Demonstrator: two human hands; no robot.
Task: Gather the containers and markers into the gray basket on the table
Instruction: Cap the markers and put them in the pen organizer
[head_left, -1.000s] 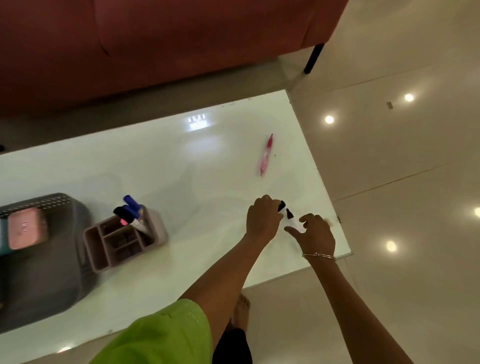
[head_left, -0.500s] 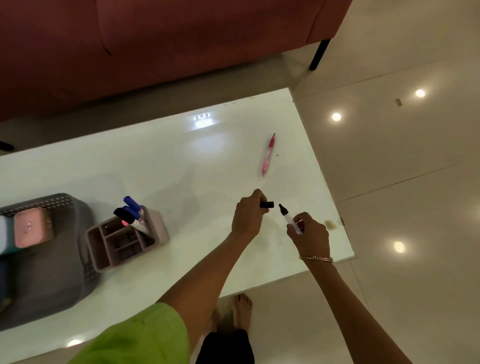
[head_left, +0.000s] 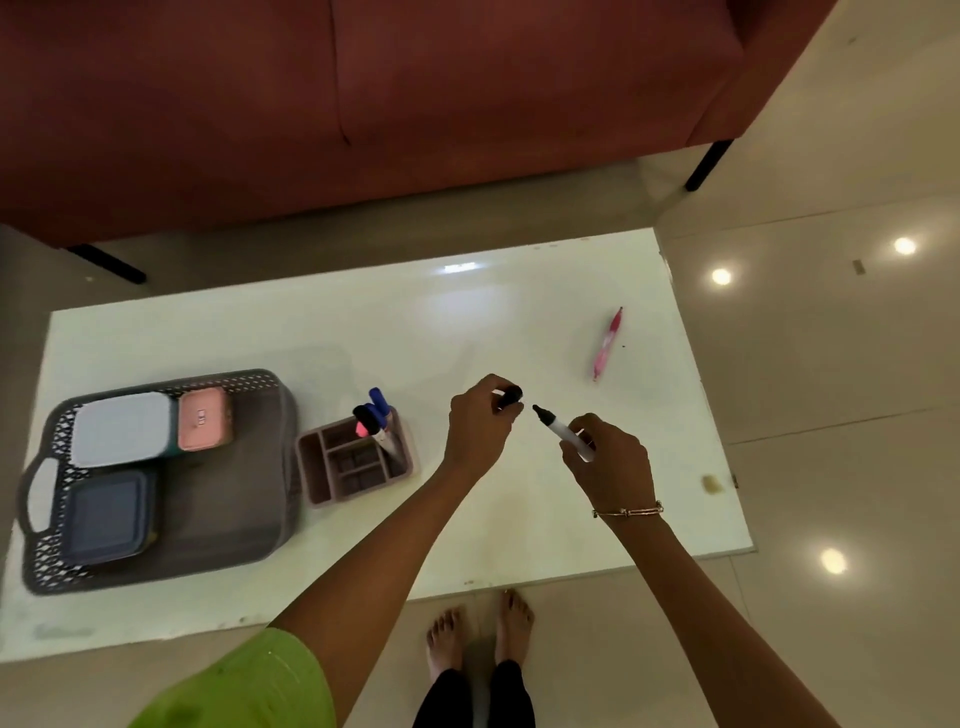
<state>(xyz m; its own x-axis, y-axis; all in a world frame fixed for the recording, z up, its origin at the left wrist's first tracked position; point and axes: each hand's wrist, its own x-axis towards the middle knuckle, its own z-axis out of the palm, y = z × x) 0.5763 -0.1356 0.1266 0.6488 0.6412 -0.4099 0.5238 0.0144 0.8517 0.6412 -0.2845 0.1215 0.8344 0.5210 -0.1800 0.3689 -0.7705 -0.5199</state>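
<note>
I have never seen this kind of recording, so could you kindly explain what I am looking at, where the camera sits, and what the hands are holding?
There is no machine here: a person works with two bare hands, and the single picture comes from a camera worn on their head, looking down. The bare feet at the bottom are theirs.

The left hand pinches a black cap. The right hand holds an uncapped marker, tip pointing at the cap; the two are apart.

On the white table lie a gray basket with three lidded containers inside, a pink organizer standing beside it with several markers upright in one compartment, and a pink pen lying alone at the far right. A red sofa stands behind.
</note>
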